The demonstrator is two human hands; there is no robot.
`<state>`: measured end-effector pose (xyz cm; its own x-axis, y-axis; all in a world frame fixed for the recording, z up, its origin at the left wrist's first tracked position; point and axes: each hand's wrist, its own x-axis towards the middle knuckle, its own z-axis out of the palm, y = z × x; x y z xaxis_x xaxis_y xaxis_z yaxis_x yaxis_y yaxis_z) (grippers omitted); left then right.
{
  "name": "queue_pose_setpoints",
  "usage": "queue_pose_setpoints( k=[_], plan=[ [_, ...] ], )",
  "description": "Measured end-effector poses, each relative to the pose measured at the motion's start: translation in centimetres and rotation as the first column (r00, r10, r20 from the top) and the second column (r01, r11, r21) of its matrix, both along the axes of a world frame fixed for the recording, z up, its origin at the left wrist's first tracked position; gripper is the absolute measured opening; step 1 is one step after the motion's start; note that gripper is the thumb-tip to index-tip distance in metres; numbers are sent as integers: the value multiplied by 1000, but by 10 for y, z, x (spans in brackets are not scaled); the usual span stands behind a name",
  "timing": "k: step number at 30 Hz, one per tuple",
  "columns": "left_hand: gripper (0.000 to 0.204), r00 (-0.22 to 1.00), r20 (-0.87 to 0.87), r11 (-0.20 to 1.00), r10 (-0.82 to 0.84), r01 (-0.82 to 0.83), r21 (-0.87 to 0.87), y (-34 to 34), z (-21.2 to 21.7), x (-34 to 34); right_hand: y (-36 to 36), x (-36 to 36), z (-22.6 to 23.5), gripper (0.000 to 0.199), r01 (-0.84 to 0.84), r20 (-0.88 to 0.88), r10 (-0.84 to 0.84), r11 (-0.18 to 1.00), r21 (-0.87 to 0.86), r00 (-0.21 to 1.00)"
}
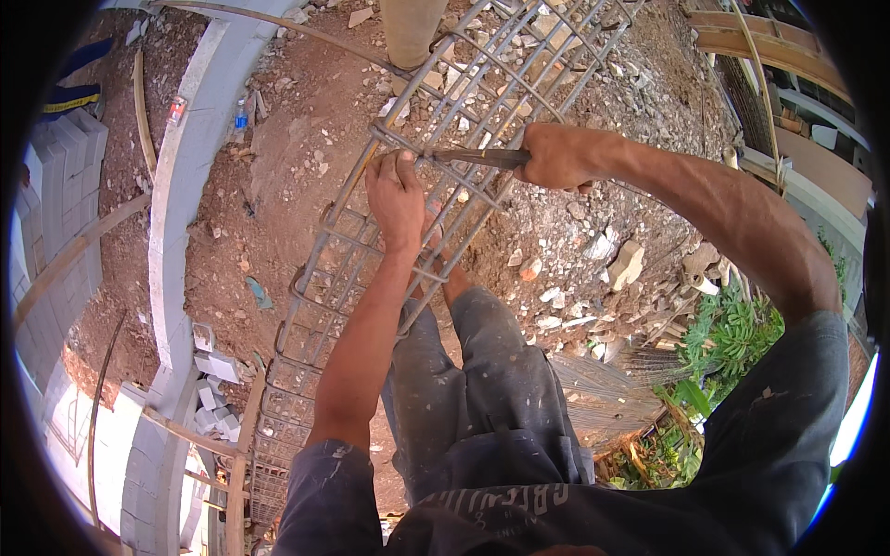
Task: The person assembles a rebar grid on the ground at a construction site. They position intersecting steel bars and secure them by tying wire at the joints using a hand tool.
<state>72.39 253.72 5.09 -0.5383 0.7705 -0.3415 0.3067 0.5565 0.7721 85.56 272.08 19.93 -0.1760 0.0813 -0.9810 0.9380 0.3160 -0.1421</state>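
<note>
A long cage of steel reinforcing bars runs from the lower left up to the top centre, with square stirrups along it. My left hand grips a bar and stirrup at the cage's upper corner. My right hand is closed around the handle of a dark metal tying tool, whose tip points left and meets the cage just beside my left fingers. My legs in grey, paint-spattered trousers stand under and beside the cage.
Red dirt strewn with stones and rubble lies below. A curved grey block wall runs along the left, with stacked blocks beyond. Another person's leg stands at the top. Green plants and wooden planks are on the right.
</note>
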Motion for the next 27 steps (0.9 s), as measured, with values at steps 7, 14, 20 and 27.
queue_pose_setpoints(
  k=[7, 14, 20, 27],
  plan=[
    [78, 935, -344, 899, -86, 222, 377, 33, 37, 93, 35, -25, 4, 38, 278, 244, -220, 930, -239, 945],
    [36, 983, -179, 909, 39, 39, 415, 89, 30, 58, 25, -41, 20, 72, -752, 27, 889, 370, 545, 457],
    [43, 975, -77, 941, -208, 221, 257, 97, 41, 43, 29, -52, 5, 40, -854, 182, 864, 392, 342, 469],
    [43, 953, -240, 863, 186, -42, 504, 99, 30, 81, 62, -91, 7, 60, -231, 351, 307, 942, -243, 885]
  ],
)
